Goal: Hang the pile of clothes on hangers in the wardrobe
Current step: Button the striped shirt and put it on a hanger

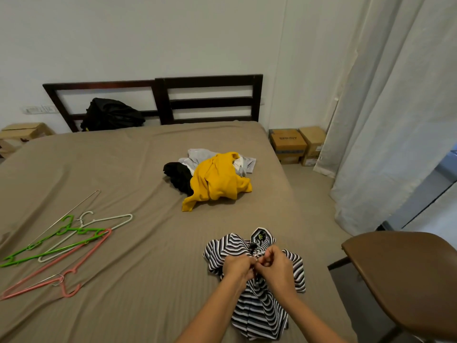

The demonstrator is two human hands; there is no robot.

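A black-and-white striped shirt (259,310) lies on the bed near the front edge, collar pointing away from me. My left hand (238,268) and my right hand (277,266) meet just below the collar, both pinching the shirt's front placket. Farther up the bed sits the pile of clothes (215,177): a yellow garment on top, a black one to its left, grey and white ones behind. Several hangers (61,246) lie spread on the bed at the left: green, white, pink and thin wire ones. No wardrobe is in view.
The bed's brown sheet (123,174) fills most of the view. A black bag (111,115) leans on the dark headboard (207,100). A brown chair (405,276) stands at right, with cardboard boxes (296,144) and a white curtain (395,120) beyond it.
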